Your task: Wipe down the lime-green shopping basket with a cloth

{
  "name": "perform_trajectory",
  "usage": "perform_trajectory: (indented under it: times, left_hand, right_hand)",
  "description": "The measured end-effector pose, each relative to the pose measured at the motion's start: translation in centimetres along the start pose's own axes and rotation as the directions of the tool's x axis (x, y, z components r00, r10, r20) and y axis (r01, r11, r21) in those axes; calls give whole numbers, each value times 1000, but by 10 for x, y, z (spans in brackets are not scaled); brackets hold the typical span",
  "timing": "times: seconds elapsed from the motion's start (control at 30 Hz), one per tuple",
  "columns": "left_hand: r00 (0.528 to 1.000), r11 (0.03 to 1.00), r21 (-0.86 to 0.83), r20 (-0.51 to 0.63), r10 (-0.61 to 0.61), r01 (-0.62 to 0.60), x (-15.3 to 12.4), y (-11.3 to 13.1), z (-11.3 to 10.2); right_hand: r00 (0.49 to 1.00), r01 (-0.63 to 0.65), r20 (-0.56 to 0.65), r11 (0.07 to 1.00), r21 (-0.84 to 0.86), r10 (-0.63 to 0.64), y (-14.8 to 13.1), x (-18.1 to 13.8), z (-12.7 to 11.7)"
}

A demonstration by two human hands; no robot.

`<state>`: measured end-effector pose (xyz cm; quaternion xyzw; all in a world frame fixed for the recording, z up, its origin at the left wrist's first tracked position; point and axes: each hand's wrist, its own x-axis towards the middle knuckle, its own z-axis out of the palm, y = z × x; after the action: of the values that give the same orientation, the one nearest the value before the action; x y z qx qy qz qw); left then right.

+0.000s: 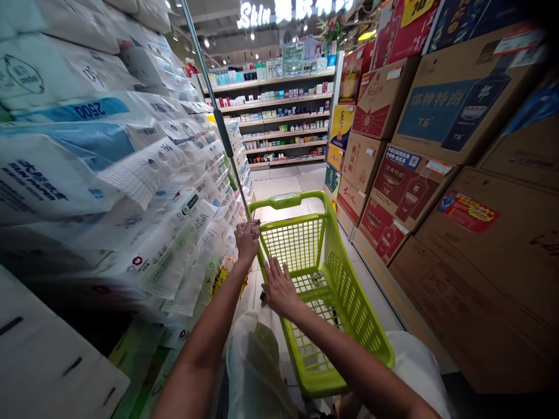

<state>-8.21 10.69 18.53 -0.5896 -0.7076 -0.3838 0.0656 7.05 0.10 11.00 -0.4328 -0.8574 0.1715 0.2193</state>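
A lime-green plastic shopping cart (362, 291) with latticed walls stands between my knees. At its far left corner, my left hand (246, 244) is closed around a crumpled, pinkish patterned cloth (254, 228), pressed against the rim. A thin metal pole (223, 131) with a dark grey sleeve rises from beside that hand and leans up to the left; whether the hand also grips it I cannot tell. My right hand (280, 288) lies on the cart's left rim, fingers stretched out and holding nothing. Something small and dark shows under its edge.
Plastic-wrapped packs of tissue paper (144, 157) are stacked high on the left. Cardboard cartons (441, 110) form a wall on the right. A narrow tiled aisle (279, 183) leads to shelves of small boxed goods (288, 107) under a lit sign.
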Motion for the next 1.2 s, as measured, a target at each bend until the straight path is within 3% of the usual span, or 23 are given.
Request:
perform_trajectory:
  times: [0.13,0.27,0.53,0.67,0.83,0.93,1.07,1.1,1.2]
  left_hand:
    - [998,999,0,39,38,-38,3,-2,-1]
    - [996,998,-9,57,68,-68,13,-2,-1]
    - [972,977,-63,103,211,-205,-29,-9,0]
    - [990,993,-46,80,113,-109,-16,-7,-1]
    - [976,982,-9,105,189,-189,3,9,7]
    - [981,985,62,120,154,-163,12,21,14]
    - [972,981,97,179,150,-169,24,37,22]
    - [971,981,83,179,160,-177,26,40,24]
    - [971,980,38,148,185,-193,28,49,28]
  right_hand:
    - [1000,1,3,989,146,-2,15,45,27]
    - [998,-69,9,974,216,69,19,45,50]
    - [991,-135,55,949,284,124,6,31,45]
    - [987,-161,33,934,318,159,-1,24,40]
    - [984,-172,13,940,294,176,-7,20,40]
    - [981,-192,54,948,253,185,-7,20,42]
    - [975,-103,215,968,230,53,22,31,15]
    - [984,-64,179,975,211,26,38,38,-1]
    - [989,-89,-114,995,49,94,99,65,-64]
